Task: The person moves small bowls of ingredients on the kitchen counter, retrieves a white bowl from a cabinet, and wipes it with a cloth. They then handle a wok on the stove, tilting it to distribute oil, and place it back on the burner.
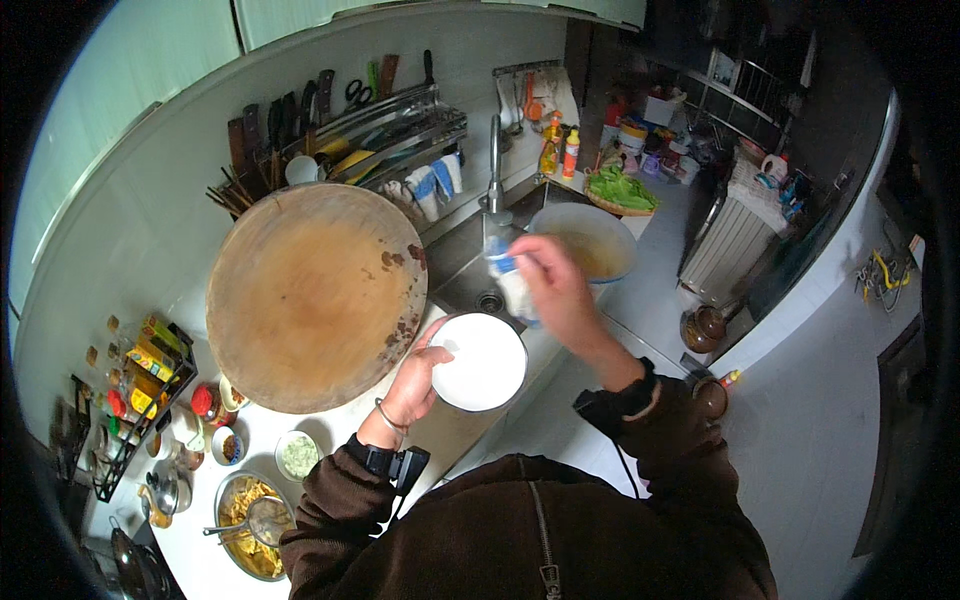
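My left hand holds a white bowl by its left rim, with the thumb over the edge, above the counter's front edge. To the right, my right hand, blurred, grips a blue and white cloth that hangs over the sink. A large round wooden cutting board lies left of the bowl. Behind my right hand stands a wide translucent basin with cloudy liquid in it. The faucet rises at the back of the sink.
Along the wall is a metal rack with knives and cloths. Leafy greens lie in a basket beside two bottles. At lower left are a bowl of chopped greens, a metal bowl of food with a strainer, and a condiment rack.
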`<act>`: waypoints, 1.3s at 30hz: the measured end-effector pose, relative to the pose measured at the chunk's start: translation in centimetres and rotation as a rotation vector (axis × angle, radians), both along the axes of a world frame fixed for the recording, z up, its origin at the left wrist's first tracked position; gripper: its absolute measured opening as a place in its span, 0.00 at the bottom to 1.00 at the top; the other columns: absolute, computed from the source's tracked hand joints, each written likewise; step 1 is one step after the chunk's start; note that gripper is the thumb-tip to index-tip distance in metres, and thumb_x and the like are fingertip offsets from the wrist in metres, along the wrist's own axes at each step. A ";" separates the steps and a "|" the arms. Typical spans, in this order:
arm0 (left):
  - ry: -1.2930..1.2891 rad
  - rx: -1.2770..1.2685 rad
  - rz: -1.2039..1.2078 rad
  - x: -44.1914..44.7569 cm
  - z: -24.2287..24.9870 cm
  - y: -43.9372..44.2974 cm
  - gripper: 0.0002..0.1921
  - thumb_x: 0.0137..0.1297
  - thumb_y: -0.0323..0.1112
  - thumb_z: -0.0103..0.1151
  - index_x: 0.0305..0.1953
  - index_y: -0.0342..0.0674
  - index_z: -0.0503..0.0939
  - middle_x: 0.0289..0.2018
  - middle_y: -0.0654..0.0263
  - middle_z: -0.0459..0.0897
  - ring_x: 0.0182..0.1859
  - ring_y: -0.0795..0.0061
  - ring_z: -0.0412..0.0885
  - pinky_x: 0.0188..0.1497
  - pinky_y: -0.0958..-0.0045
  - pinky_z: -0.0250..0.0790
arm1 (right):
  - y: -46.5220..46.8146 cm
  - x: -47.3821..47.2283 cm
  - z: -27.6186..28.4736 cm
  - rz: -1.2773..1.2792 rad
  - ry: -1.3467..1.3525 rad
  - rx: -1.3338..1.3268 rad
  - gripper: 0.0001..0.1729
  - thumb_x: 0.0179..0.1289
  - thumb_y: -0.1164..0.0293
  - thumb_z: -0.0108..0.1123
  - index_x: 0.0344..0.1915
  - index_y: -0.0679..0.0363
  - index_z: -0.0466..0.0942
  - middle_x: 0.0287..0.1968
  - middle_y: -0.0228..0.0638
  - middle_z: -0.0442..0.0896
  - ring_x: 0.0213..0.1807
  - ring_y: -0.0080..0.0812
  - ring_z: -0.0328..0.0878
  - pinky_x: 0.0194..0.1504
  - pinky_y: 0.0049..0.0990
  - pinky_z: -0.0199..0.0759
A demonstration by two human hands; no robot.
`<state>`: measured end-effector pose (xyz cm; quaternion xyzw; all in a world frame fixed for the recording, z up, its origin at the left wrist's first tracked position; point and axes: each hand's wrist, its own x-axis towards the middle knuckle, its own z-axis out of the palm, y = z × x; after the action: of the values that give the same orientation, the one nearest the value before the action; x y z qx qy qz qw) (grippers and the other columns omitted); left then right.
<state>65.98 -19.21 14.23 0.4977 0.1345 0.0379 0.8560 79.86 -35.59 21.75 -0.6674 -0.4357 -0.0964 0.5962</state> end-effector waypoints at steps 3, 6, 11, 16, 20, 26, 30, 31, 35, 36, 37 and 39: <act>0.022 0.016 -0.074 0.5 -0.5 -0.3 0.35 0.55 0.25 0.45 0.68 0.37 0.57 0.57 0.54 0.72 0.57 0.62 0.73 0.59 0.66 0.67 | 0.9 -1.4 -0.9 0.165 -0.234 -0.043 0.05 0.65 0.78 0.50 0.40 0.63 0.73 0.41 0.41 0.75 0.45 0.40 0.75 0.47 0.31 0.69; 0.047 0.022 -0.028 0.3 -0.9 0.2 0.35 0.55 0.25 0.46 0.69 0.37 0.56 0.57 0.53 0.71 0.56 0.63 0.72 0.58 0.69 0.65 | 0.2 -3.0 -2.5 0.332 -0.403 -0.246 0.05 0.63 0.77 0.53 0.39 0.61 0.75 0.41 0.42 0.76 0.47 0.43 0.75 0.49 0.34 0.70; 0.174 0.200 0.135 -0.8 -0.3 0.9 0.35 0.55 0.24 0.46 0.69 0.32 0.55 0.55 0.52 0.72 0.54 0.69 0.71 0.58 0.76 0.60 | -1.8 -3.6 -3.2 0.338 -0.491 -0.421 0.10 0.58 0.70 0.61 0.41 0.60 0.78 0.41 0.41 0.78 0.48 0.42 0.75 0.52 0.37 0.69; 0.102 0.181 0.012 -0.7 0.3 0.4 0.34 0.55 0.22 0.44 0.67 0.29 0.57 0.54 0.56 0.72 0.54 0.70 0.71 0.58 0.76 0.60 | -0.1 -2.4 -2.9 0.105 -0.499 -0.416 0.26 0.50 0.65 0.70 0.50 0.59 0.75 0.54 0.43 0.73 0.51 0.45 0.75 0.51 0.39 0.70; 0.057 0.321 -0.042 -0.1 -0.1 -0.8 0.31 0.56 0.22 0.43 0.65 0.28 0.60 0.54 0.58 0.73 0.53 0.72 0.71 0.59 0.76 0.60 | 3.0 -1.0 -4.4 0.268 -0.391 -0.616 0.26 0.49 0.67 0.69 0.50 0.60 0.75 0.49 0.45 0.77 0.45 0.46 0.78 0.46 0.36 0.74; -0.067 0.242 0.238 0.1 -0.7 -0.9 0.31 0.50 0.19 0.38 0.61 0.34 0.66 0.56 0.59 0.72 0.59 0.69 0.68 0.63 0.74 0.56 | 4.3 0.3 -8.7 0.140 0.482 -0.499 0.16 0.57 0.71 0.61 0.46 0.64 0.78 0.33 0.39 0.83 0.33 0.29 0.81 0.35 0.28 0.76; -0.242 0.404 0.478 1.0 -2.1 -1.3 0.32 0.51 0.20 0.37 0.62 0.37 0.65 0.56 0.58 0.70 0.58 0.67 0.68 0.62 0.71 0.59 | 5.1 -3.6 -13.6 0.219 1.230 0.241 0.11 0.62 0.72 0.55 0.42 0.65 0.78 0.37 0.35 0.82 0.36 0.26 0.80 0.38 0.29 0.75; -0.257 0.368 0.520 1.4 -2.7 -1.8 0.32 0.51 0.19 0.37 0.63 0.37 0.64 0.57 0.58 0.70 0.59 0.66 0.67 0.63 0.71 0.58 | 5.3 -4.7 -14.9 0.269 1.393 0.394 0.11 0.63 0.72 0.54 0.42 0.65 0.77 0.37 0.35 0.82 0.36 0.27 0.80 0.38 0.29 0.75; -0.300 0.292 0.536 1.5 -4.2 -3.1 0.31 0.57 0.20 0.42 0.66 0.38 0.59 0.60 0.58 0.64 0.64 0.64 0.62 0.68 0.68 0.52 | 5.5 -5.6 -17.2 0.333 1.443 0.440 0.11 0.63 0.70 0.54 0.43 0.64 0.75 0.38 0.36 0.81 0.37 0.30 0.80 0.38 0.30 0.75; -0.279 0.346 0.483 1.3 -4.3 -3.0 0.30 0.59 0.22 0.44 0.66 0.38 0.58 0.61 0.57 0.62 0.65 0.64 0.60 0.68 0.69 0.50 | 5.0 -4.6 -17.0 0.251 1.411 0.345 0.12 0.63 0.70 0.55 0.44 0.65 0.75 0.38 0.36 0.81 0.37 0.30 0.80 0.39 0.30 0.75; -0.273 0.407 0.426 1.1 -4.3 -2.9 0.29 0.61 0.23 0.46 0.66 0.38 0.57 0.63 0.57 0.60 0.65 0.64 0.58 0.69 0.70 0.48 | 4.2 -3.6 -16.4 0.182 1.361 0.256 0.12 0.63 0.70 0.55 0.44 0.65 0.76 0.38 0.37 0.81 0.37 0.30 0.80 0.39 0.30 0.75; -0.168 0.763 0.416 0.8 -3.8 -1.4 0.26 0.65 0.33 0.54 0.63 0.39 0.62 0.53 0.56 0.71 0.52 0.67 0.71 0.54 0.69 0.65 | 2.6 -1.3 -14.8 0.007 0.947 -0.094 0.18 0.62 0.71 0.56 0.48 0.72 0.74 0.41 0.42 0.83 0.39 0.32 0.81 0.42 0.30 0.75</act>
<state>66.83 -20.63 10.44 0.7356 0.1382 0.2965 0.5931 78.54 -33.04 6.93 -0.6626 -0.1224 0.2401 0.6988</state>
